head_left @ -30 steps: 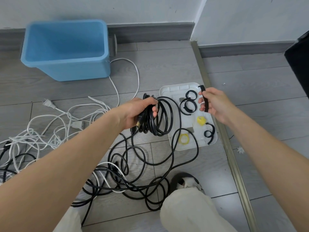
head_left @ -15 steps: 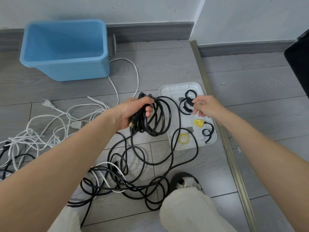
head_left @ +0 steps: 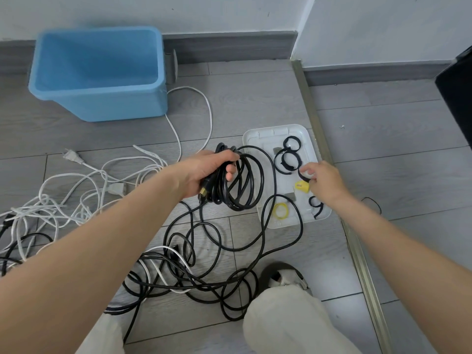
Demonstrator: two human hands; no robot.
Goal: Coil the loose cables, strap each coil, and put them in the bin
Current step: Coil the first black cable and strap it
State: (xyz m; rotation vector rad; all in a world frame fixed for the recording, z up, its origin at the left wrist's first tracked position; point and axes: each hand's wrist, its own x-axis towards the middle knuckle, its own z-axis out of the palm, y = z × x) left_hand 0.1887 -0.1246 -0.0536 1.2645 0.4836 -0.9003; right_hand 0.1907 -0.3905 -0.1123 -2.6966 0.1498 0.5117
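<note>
The left hand (head_left: 204,172) is curled tight around a coil of black cable (head_left: 240,182), holding the loops bunched in its fist above the floor, with a gold-tipped plug (head_left: 203,198) poking out below the palm. The rest of that cable runs down from the coil and sprawls in loose loops over the grey floor (head_left: 255,103), one loop lying across the near edge of a white tray (head_left: 306,134). The right hand (head_left: 323,181) reaches into the tray with fingers bent, its fingertips pinching a black strap (head_left: 304,176) just above a small yellow piece (head_left: 302,187). More black straps (head_left: 290,159) lie curled as rings at the far end of the tray, another black strap (head_left: 316,206) near the wrist, and a yellow ring (head_left: 280,211) at the near end. To the left a tangle of white cable (head_left: 84,190) spreads over the floor, its plug (head_left: 72,157) lying apart. A blue bin (head_left: 102,103) stands against the wall at the far left, well apart from both hands. A shoe (head_left: 286,278) and pale trouser legs show at the bottom.
</note>
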